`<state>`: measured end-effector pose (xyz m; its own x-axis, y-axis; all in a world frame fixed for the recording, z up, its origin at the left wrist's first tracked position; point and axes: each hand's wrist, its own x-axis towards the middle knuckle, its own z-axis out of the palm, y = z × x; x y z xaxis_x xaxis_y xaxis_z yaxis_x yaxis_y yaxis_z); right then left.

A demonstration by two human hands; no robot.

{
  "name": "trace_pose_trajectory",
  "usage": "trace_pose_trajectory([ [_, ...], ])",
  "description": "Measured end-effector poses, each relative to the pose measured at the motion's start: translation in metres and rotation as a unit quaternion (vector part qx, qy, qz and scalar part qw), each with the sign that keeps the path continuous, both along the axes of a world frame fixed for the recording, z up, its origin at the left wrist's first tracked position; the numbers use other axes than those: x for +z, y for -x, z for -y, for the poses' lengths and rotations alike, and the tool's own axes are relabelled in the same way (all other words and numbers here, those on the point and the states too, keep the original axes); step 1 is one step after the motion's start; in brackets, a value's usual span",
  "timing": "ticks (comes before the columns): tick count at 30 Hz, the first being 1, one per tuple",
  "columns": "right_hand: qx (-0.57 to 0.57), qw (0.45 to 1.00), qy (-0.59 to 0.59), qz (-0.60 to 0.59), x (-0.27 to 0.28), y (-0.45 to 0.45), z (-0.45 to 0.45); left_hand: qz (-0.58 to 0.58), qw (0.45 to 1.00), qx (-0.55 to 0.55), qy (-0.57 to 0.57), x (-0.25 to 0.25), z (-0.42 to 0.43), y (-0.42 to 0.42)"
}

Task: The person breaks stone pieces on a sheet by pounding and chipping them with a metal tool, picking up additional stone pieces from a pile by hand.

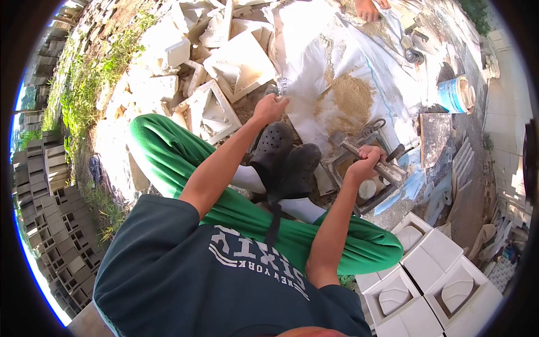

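Observation:
My left hand (270, 109) is closed in front of my left knee, above the dark clogs (274, 145) and near the edge of the white sheet (306, 73). What its fingers hold, if anything, is too small to tell. On the right, my right hand (368, 159) is wrapped round a bar of a metal frame tool (391, 173), which stands on the ground beside my right foot. A round pale piece (368, 189) shows inside the frame. Sandy powder (351, 96) lies on the sheet beyond the tool.
Broken white blocks (241, 64) are piled ahead on the left. A blue and white bucket (456, 94) and a board (435, 140) stand at the right. Moulded white blocks (443, 253) sit at the lower right. Another person's hand (368, 10) is at the top.

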<state>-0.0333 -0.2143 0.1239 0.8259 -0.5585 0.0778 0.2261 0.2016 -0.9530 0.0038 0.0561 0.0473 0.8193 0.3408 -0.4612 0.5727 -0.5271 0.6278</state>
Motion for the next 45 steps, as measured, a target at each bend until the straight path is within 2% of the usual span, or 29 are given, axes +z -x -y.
trace_pose_trajectory([
  [4, -0.023, 0.999, -0.023, 0.01, 0.006, 0.002, -0.009, -0.003, 1.0, 0.005, 0.012, 0.018, -0.019, 0.013],
  [8, 0.066, 0.996, 0.027, 0.059, 0.006, 0.001, -0.021, 0.052, 0.998, 0.002, -0.022, 0.009, -0.029, 0.025],
  [11, 0.144, 0.988, 0.042, -0.026, 0.03, 0.001, -0.05, 0.126, 0.991, 0.019, -0.049, 0.002, -0.033, 0.039],
  [13, 0.213, 0.975, 0.049, -0.024, 0.046, 0.002, -0.071, 0.178, 0.981, 0.029, -0.077, -0.002, -0.037, 0.051],
  [14, 0.266, 0.962, 0.053, -0.017, 0.053, 0.002, -0.082, 0.177, 0.98, 0.043, -0.079, -0.003, -0.039, 0.055],
  [16, 0.293, 0.953, 0.076, -0.015, 0.063, 0.004, -0.105, 0.171, 0.981, 0.038, -0.087, 0.003, -0.044, 0.067],
  [17, 0.311, 0.941, 0.129, 0.031, 0.063, 0.003, -0.113, 0.136, 0.987, 0.043, -0.076, 0.007, -0.047, 0.07],
  [18, 0.328, 0.924, 0.18, 0.079, 0.063, 0.001, -0.123, 0.15, 0.984, 0.045, -0.087, 0.002, -0.049, 0.073],
  [22, 0.369, 0.885, 0.244, 0.145, 0.07, -0.007, -0.167, 0.161, 0.98, 0.11, -0.03, 0.043, -0.067, 0.088],
  [24, 0.372, 0.901, 0.151, 0.165, 0.064, -0.005, -0.203, 0.174, 0.975, 0.141, -0.017, 0.049, -0.085, 0.096],
  [26, 0.4, 0.89, 0.121, 0.181, 0.054, -0.004, -0.221, 0.247, 0.945, 0.206, -0.059, 0.036, -0.118, 0.098],
  [27, 0.397, 0.9, 0.088, 0.159, 0.052, 0.002, -0.232, 0.285, 0.918, 0.26, -0.091, 0.033, -0.133, 0.099],
  [28, 0.453, 0.879, 0.073, 0.132, 0.049, 0.001, -0.236, 0.309, 0.89, 0.291, -0.164, 0.035, -0.152, 0.105],
  [29, 0.462, 0.88, 0.049, 0.101, 0.045, 0.005, -0.241, 0.325, 0.863, 0.325, -0.209, 0.031, -0.175, 0.109],
  [30, 0.467, 0.881, 0.025, 0.07, 0.038, 0.008, -0.246, 0.301, 0.851, 0.358, -0.24, 0.025, -0.196, 0.114],
  [31, 0.474, 0.874, 0.04, 0.101, 0.018, 0.006, -0.245, 0.278, 0.84, 0.43, -0.179, 0.027, -0.211, 0.117],
  [32, 0.454, 0.881, 0.075, 0.109, 0.013, 0.009, -0.247, 0.22, 0.841, 0.408, -0.278, 0.015, -0.231, 0.124],
  [34, 0.432, 0.893, 0.084, 0.093, 0.015, 0.013, -0.251, 0.119, 0.855, 0.43, -0.264, 0.016, -0.247, 0.131],
  [37, 0.451, 0.887, 0.079, 0.055, 0.001, 0.003, -0.253, 0.072, 0.875, 0.422, -0.224, 0.003, -0.26, 0.141],
  [40, 0.428, 0.902, 0.051, 0.033, 0.001, 0.001, -0.257, 0.092, 0.888, 0.415, -0.174, -0.011, -0.264, 0.153],
  [45, 0.443, 0.894, 0.057, 0.038, 0.001, -0.006, -0.255, 0.066, 0.884, 0.424, -0.186, -0.001, -0.265, 0.152],
])
